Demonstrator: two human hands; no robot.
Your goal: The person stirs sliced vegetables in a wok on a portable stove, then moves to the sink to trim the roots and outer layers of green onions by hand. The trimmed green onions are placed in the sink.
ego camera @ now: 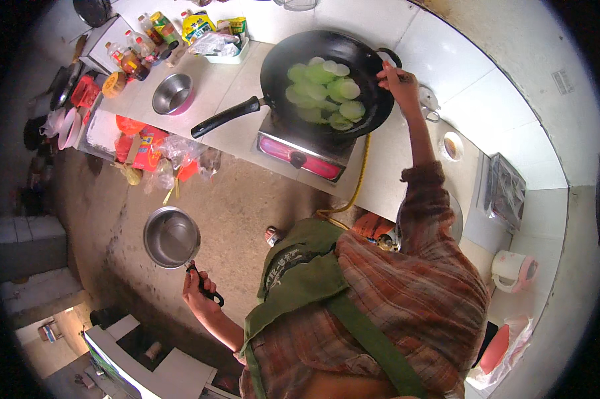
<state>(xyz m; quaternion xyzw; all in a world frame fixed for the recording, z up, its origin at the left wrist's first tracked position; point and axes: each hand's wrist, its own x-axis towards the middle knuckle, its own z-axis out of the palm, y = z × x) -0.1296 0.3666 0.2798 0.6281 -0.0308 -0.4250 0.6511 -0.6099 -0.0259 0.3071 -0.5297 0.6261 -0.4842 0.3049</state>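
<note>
My left hand point(199, 292) grips the black handle of a stainless-steel saucepan point(172, 238), held over the floor away from the counter. The saucepan's shiny inside faces up; whether it holds any liquid is not plain. A black wok point(277, 55) sits on a gas stove point(300, 157) with a pinkish-red front panel. Pale green vegetable slices point(314, 90) lie in the wok, slightly hazy. My right hand point(397, 82) is at the wok's right rim, beside its black loop handle point(392, 55), fingers bent; whether they grip it cannot be told. The wok's long black handle point(225, 117) points left.
A metal bowl point(173, 94) stands on the tiled counter point(220, 75), before sauce bottles point(133, 62) and a basket point(230, 57) of packets. A yellow hose point(362, 172) runs from the stove over the counter edge. Bags and a red box point(149, 148) lie below; an electric kettle point(510, 271) stands right.
</note>
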